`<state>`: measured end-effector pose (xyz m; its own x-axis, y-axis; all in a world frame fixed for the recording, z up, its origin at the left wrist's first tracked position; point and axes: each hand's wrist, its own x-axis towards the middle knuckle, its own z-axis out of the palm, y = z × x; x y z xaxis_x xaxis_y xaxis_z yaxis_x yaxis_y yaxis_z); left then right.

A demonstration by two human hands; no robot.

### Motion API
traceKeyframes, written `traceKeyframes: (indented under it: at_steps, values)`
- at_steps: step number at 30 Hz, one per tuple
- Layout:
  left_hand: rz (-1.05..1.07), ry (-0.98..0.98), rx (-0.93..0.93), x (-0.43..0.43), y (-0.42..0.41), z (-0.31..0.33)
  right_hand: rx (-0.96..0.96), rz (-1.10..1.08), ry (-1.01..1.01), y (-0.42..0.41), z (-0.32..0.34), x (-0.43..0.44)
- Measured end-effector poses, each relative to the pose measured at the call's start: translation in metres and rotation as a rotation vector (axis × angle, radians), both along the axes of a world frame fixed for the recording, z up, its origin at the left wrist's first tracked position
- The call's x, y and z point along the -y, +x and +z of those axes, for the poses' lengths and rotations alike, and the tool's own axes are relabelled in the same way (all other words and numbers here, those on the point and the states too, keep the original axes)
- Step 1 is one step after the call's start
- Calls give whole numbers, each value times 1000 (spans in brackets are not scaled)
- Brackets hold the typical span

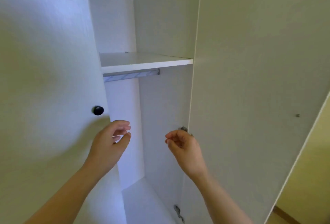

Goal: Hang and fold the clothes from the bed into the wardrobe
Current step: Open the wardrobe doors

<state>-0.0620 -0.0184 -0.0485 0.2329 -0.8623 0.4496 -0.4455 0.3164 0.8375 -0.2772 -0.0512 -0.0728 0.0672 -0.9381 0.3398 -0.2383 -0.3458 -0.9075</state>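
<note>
The white wardrobe (164,27) stands open in front of me. Inside are a white shelf (142,61) and, just under it, a metal hanging rail (130,76). No clothes, hangers or bed are in view. My left hand (110,143) hovers below the black knob (98,110) of the left door (48,63), fingers loosely curled and holding nothing. My right hand (184,147) hovers by the upper hinge (183,128) of the swung-out right door (250,80), fingers also loosely curled and holding nothing.
A second hinge (178,213) sits low on the right door's inner edge. The wardrobe floor (142,198) shows between my forearms. A yellowish wall (314,170) and a strip of wooden floor lie past the right door.
</note>
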Motion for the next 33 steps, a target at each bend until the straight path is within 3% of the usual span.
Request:
traceKeyframes:
  at_steps: [9,18,33]
  values:
    - [423,-88,61,-12,44,27,-10,360,18,58,18,41]
    - [616,-4,141,13,7,40,-8,575,-39,38,36,87]
    - [592,-86,124,-56,-45,24,208,836,-25,88,96,59]
